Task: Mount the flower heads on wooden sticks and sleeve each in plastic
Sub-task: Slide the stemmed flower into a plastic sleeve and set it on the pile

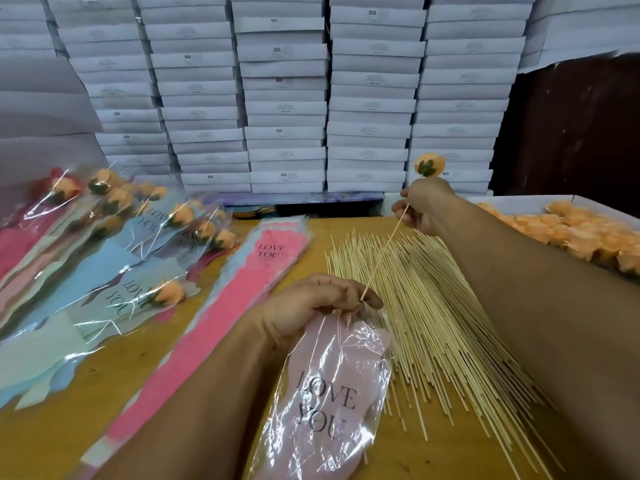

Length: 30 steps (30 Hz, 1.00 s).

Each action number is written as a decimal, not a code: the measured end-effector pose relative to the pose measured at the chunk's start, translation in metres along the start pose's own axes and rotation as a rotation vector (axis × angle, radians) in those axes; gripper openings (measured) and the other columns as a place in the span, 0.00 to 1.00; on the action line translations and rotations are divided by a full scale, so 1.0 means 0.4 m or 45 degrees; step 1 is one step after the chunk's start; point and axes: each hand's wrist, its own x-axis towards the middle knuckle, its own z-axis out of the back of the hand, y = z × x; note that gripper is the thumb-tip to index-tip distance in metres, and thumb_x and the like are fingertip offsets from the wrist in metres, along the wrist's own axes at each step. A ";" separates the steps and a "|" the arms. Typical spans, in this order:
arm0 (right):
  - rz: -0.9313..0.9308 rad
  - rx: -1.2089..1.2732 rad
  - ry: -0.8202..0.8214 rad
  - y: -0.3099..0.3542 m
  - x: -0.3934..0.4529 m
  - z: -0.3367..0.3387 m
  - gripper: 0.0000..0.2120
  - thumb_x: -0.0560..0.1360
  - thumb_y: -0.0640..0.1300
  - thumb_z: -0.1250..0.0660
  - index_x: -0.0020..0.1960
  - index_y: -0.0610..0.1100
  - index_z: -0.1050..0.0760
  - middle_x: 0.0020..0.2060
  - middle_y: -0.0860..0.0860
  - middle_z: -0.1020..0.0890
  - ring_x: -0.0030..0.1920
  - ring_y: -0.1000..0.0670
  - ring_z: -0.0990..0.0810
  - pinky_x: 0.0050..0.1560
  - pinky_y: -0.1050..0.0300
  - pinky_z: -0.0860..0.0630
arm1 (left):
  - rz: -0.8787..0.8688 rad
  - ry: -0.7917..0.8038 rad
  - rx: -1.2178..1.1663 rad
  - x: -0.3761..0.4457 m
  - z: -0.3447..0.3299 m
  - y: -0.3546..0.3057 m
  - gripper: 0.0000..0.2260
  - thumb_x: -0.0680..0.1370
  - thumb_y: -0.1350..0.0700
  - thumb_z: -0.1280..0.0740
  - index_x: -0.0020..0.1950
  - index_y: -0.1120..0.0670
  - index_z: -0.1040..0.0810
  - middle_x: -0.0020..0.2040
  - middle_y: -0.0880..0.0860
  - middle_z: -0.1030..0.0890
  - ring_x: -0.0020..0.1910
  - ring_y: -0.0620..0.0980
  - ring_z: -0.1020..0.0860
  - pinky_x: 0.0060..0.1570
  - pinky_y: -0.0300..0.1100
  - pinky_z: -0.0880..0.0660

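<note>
thin wooden stick [381, 251] slants, orange flower head [429, 164] far end up-right | right hand [424, 209] fingers pinch stick | left hand [311, 306] fingers pinch pink plastic sleeve [332, 393] | yellow wooden desk [225, 410], stacked white boxes [284, 98] behind

Glossy plastic sleeve [332, 393]; matt wooden sticks [433, 306].

"LOVE YOU" in dark serif type on the pale pink plastic sleeve [325, 403] nearest the camera, one word above the other. Same "LOVE YOU" on the top sleeve of the pink sleeve stack [256, 271] lying on the table, and on at least two of the finished sleeved flowers [138, 244] at left, one reading near the blue sheet, one lower by an orange head. "SGS" printed on the edges of several stacked white boxes [284, 98] behind the table. Other small print on those boxes is too blurred to read.
</note>
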 end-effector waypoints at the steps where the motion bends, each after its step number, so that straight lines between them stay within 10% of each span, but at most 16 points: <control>1: -0.003 -0.004 -0.005 0.001 -0.001 0.004 0.16 0.82 0.34 0.50 0.65 0.36 0.30 0.36 0.40 0.21 0.27 0.49 0.27 0.19 0.66 0.33 | -0.019 0.015 -0.027 0.000 -0.003 -0.003 0.11 0.69 0.65 0.40 0.32 0.59 0.19 0.56 0.66 0.21 0.44 0.55 0.22 0.47 0.43 0.25; 14: -0.007 0.005 0.226 -0.047 -0.106 -0.016 0.09 0.83 0.35 0.46 0.57 0.40 0.28 0.37 0.40 0.21 0.25 0.49 0.24 0.20 0.64 0.31 | -0.071 -0.063 -0.010 0.007 0.005 0.012 0.06 0.71 0.62 0.36 0.34 0.58 0.22 0.37 0.56 0.20 0.41 0.49 0.19 0.44 0.37 0.24; 18: -0.018 0.053 0.382 -0.084 -0.179 -0.026 0.08 0.84 0.41 0.42 0.54 0.39 0.26 0.33 0.41 0.18 0.24 0.49 0.20 0.22 0.60 0.25 | -0.071 -0.069 -0.055 0.011 0.004 0.013 0.06 0.73 0.62 0.36 0.36 0.59 0.24 0.48 0.68 0.24 0.51 0.60 0.24 0.52 0.48 0.27; 30: 0.085 0.004 0.863 -0.156 -0.283 -0.020 0.10 0.80 0.44 0.33 0.49 0.40 0.15 0.40 0.47 0.14 0.39 0.50 0.16 0.41 0.52 0.22 | -0.147 -0.257 -0.311 0.013 0.008 -0.008 0.03 0.73 0.60 0.30 0.42 0.60 0.19 0.40 0.59 0.19 0.35 0.52 0.21 0.39 0.43 0.21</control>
